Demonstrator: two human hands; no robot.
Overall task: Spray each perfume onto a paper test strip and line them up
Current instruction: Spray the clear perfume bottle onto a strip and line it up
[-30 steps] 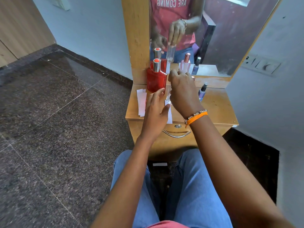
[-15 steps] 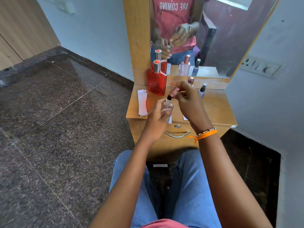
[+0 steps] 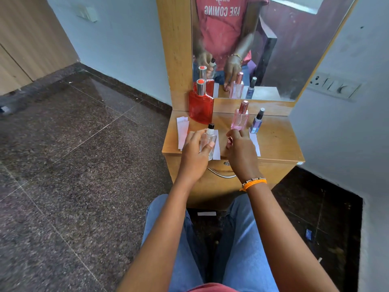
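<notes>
The left hand (image 3: 194, 153) grips a small clear glass perfume bottle with a black spray nozzle (image 3: 208, 142), fingers and thumb wrapped round its flat body, nozzle bare and pointing up and away. Directly under the bottle lies a white paper test strip (image 3: 216, 149) on the wooden dressing table (image 3: 275, 142). To the right of the grip, the right hand (image 3: 240, 151) hovers with fingers curled near something small and pinkish; whether it pinches that or a strip cannot be told.

Further right lies 1 more white strip (image 3: 255, 143), in front of a small blue bottle (image 3: 257, 122); a pink glass bottle with a rose cap (image 3: 240, 118) stands just beyond the right hand. Left of the grip sits a stack of spare strips (image 3: 182, 131), with a red square bottle (image 3: 201, 106) behind.

To spray well, I would aim the nozzle squarely at the strip from near, press once, and keep the mist off the neighbouring strips.
</notes>
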